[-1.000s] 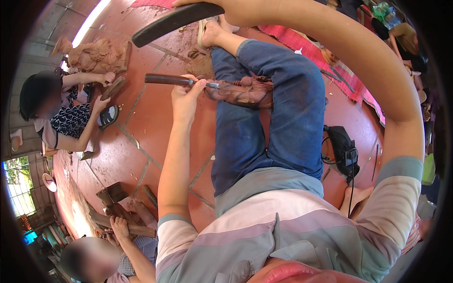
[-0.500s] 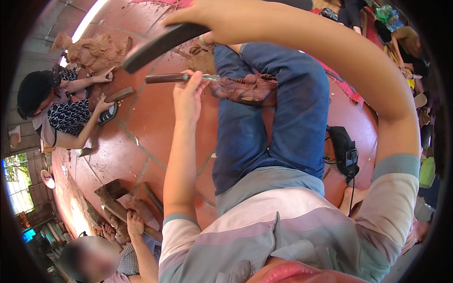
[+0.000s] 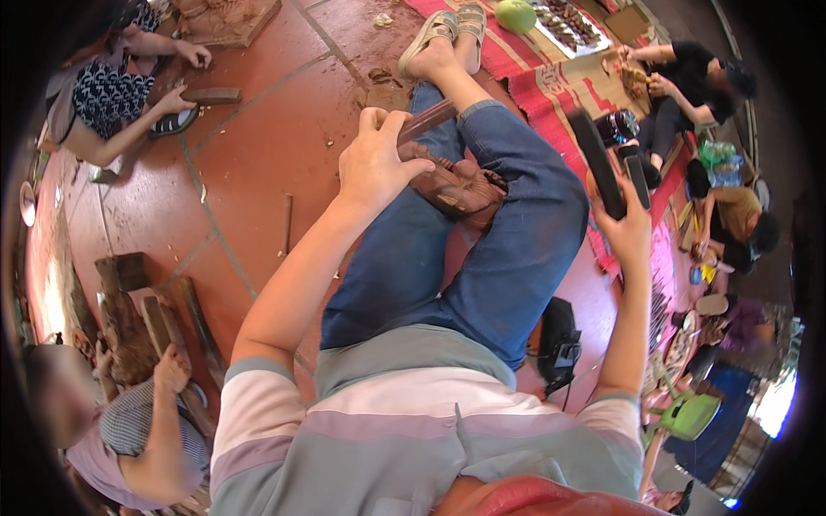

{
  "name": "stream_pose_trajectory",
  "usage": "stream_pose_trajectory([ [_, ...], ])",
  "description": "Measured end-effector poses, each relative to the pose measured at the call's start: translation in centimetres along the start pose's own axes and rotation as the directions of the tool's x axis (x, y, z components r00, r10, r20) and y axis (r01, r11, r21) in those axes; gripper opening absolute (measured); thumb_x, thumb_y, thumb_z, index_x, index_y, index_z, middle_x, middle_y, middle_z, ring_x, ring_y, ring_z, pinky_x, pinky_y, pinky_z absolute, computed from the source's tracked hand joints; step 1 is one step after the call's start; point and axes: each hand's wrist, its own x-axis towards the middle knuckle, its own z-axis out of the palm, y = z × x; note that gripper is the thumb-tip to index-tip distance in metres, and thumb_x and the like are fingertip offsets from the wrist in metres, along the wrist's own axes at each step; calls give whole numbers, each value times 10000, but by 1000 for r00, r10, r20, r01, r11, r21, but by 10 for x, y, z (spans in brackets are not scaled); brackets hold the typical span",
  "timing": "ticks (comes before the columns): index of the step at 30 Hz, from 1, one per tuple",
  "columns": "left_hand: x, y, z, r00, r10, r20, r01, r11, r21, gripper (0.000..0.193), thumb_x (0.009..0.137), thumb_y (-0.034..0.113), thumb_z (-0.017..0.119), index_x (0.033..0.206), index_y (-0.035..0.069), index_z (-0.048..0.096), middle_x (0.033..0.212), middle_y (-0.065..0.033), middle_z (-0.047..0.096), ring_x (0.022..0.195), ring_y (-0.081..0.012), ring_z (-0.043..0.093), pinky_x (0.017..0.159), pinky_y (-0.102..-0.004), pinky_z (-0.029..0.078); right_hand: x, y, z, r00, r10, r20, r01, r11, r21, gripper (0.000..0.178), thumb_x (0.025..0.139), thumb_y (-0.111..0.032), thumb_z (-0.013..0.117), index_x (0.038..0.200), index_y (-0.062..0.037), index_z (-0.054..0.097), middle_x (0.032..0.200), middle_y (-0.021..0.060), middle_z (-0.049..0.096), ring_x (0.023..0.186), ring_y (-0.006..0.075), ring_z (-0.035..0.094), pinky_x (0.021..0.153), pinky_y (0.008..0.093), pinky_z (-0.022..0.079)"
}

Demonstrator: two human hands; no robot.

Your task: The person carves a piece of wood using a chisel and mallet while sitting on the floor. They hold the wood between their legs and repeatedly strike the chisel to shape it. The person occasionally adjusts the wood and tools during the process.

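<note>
A reddish-brown wood carving rests across my lap, against my bent leg. Over its left end, my left hand is closed round a chisel. The brown chisel handle points up and to the right; its blade is hidden from me. Out past my right knee, my right hand grips a dark flat bar, held up and apart from the carving. A second dark piece shows beside the bar, by the fingers; I cannot tell whether it is part of it.
A thin stick lies on the red tiles to my left. Two people work with wood at the left. A black bag sits by my right hip. Red patterned mats, a green round fruit and more people are at the far right.
My right hand has swung from high across the front to the right side with the dark bar. The chisel has turned from handle pointing left to pointing up right. The view has shifted.
</note>
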Motion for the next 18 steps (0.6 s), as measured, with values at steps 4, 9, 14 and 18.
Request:
stream_pose_trajectory([
  [4, 9, -5, 11, 992, -64, -109, 34, 966, -256, 468, 761, 323, 743, 1124, 85, 567, 1035, -106, 586, 902, -259, 609, 773, -372, 488, -30, 27, 8, 980, 186, -63, -178, 977, 120, 526, 751, -133, 731, 1225, -64, 514, 862, 91, 621, 758, 170, 621, 677, 280, 482],
  [9, -1, 50, 16, 1000, -15, -20, -3, 734, -679, 368, 898, 244, 606, 1199, 45, 535, 994, -87, 643, 820, -142, 621, 728, -293, 488, -69, 40, 29, 904, 427, 10, -309, 637, 706, 583, 739, 48, 673, 1268, 4, 434, 810, 1, 507, 703, 84, 503, 647, 227, 429],
  [14, -38, 109, 70, 914, 367, -171, -395, 713, -580, 349, 895, 234, 583, 1200, 73, 522, 945, -160, 651, 826, -299, 654, 711, -355, 513, -100, 1, 48, 930, 366, 38, -301, 696, 652, 496, 719, 105, 623, 1169, -23, 458, 834, 13, 518, 706, 94, 514, 661, 249, 458],
  [18, -47, 133, 60, 841, 530, 110, -423, 770, -479, 386, 821, 274, 657, 1159, 124, 544, 865, -61, 613, 829, -266, 621, 697, -357, 493, -119, 12, 56, 966, 260, 18, -223, 789, 573, 445, 713, 71, 648, 1101, -26, 453, 776, 25, 518, 693, 103, 530, 652, 256, 461],
])
